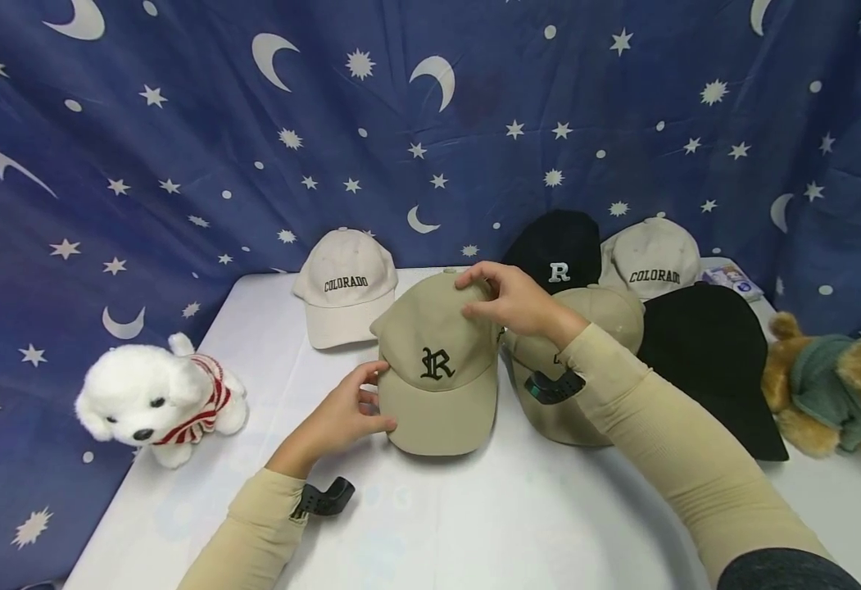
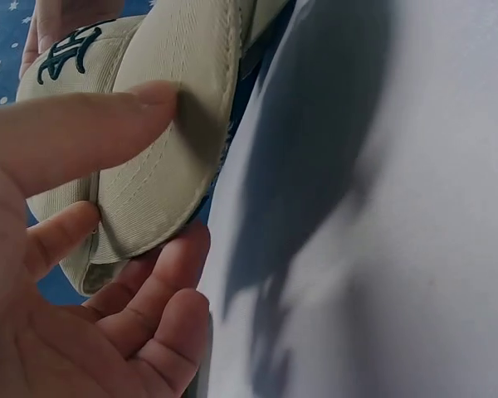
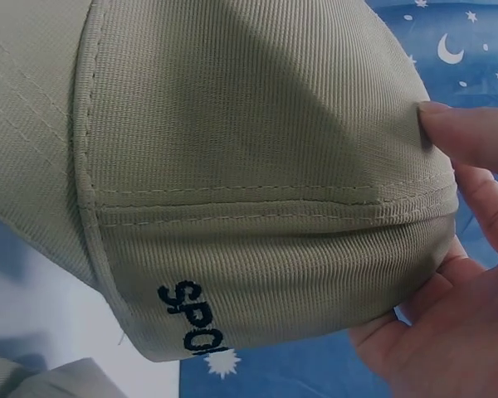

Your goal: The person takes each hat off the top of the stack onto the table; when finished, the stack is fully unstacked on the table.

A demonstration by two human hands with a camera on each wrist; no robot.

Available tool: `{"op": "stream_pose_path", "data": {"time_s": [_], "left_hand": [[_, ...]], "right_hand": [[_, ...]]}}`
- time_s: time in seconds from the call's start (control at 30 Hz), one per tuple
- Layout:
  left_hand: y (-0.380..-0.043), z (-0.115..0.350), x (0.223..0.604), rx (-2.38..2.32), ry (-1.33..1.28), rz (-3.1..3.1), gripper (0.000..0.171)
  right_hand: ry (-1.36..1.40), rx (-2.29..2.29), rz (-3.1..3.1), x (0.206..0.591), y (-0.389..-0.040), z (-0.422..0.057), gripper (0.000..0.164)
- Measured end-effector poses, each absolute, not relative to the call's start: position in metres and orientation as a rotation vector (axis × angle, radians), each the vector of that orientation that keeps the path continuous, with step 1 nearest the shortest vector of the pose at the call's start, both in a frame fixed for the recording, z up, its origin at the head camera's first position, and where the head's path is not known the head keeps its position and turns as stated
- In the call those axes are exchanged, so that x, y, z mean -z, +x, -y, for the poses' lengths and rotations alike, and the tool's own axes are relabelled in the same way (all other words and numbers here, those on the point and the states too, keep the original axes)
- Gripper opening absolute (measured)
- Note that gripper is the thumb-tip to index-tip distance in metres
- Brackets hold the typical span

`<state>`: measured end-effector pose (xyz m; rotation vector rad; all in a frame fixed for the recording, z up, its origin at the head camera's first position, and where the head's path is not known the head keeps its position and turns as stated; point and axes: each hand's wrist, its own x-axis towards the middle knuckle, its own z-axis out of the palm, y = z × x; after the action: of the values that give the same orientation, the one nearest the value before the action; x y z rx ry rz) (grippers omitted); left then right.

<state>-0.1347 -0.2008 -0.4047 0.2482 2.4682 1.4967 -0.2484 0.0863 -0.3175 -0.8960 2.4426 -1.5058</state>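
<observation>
A khaki baseball cap [image 1: 437, 319] with a dark embroidered R faces me at the middle of the table, brim downward. My left hand [image 1: 337, 414] holds the brim's left side, thumb on top and fingers beneath, as the left wrist view shows. At the upper right of the crown, my right hand [image 1: 514, 299] grips the cap with thumb and fingers. Dark lettering shows on the cap's side panel [image 3: 257, 274] in the right wrist view. Another khaki cap [image 1: 610, 315] stands just to the right, partly covered by my right forearm.
A cream COLORADO cap [image 1: 345, 262] stands back left. Behind my right arm are a black R cap [image 1: 555, 233], a second COLORADO cap [image 1: 654, 250], a plain black cap [image 1: 703, 352] and a small colourful packet [image 1: 732, 280]. A white plush dog [image 1: 142, 385] and brown plush bear [image 1: 821, 377] flank them.
</observation>
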Motion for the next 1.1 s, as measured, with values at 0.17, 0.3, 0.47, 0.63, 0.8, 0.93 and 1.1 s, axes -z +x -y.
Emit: {"op": "stream_pose_path", "data": {"time_s": [0.17,0.3,0.47,0.63,0.8,0.93,1.1], "left_hand": [[-0.133,0.196,0.409,-1.475,0.236,-2.448,0.084],[-0.131,0.194,0.412,-1.458,0.234,-2.466,0.081],[-0.130,0.192,0.416,-1.443,0.253,-2.458,0.076],[-0.128,0.189,0.418,-1.424,0.298,-2.437,0.075],[-0.128,0.185,0.419,-1.385,0.298,-2.459,0.074],[-0.129,0.183,0.419,-1.355,0.294,-2.504,0.072],[-0.130,0.180,0.421,-1.344,0.290,-2.523,0.073]], "right_hand": [[-0.931,1.520,-2.441,0.324,-0.247,-0.090,0.033],[-0.924,1.511,-2.443,0.330,-0.246,-0.091,0.032],[-0.898,1.499,-2.444,0.336,-0.245,-0.094,0.031],[-0.916,1.483,-2.456,0.341,-0.244,-0.096,0.030],[-0.915,1.482,-2.480,0.346,-0.244,-0.100,0.031],[-0.916,1.509,-2.482,0.349,-0.244,-0.102,0.031],[-0.897,1.530,-2.453,0.353,-0.246,-0.105,0.033]]}}
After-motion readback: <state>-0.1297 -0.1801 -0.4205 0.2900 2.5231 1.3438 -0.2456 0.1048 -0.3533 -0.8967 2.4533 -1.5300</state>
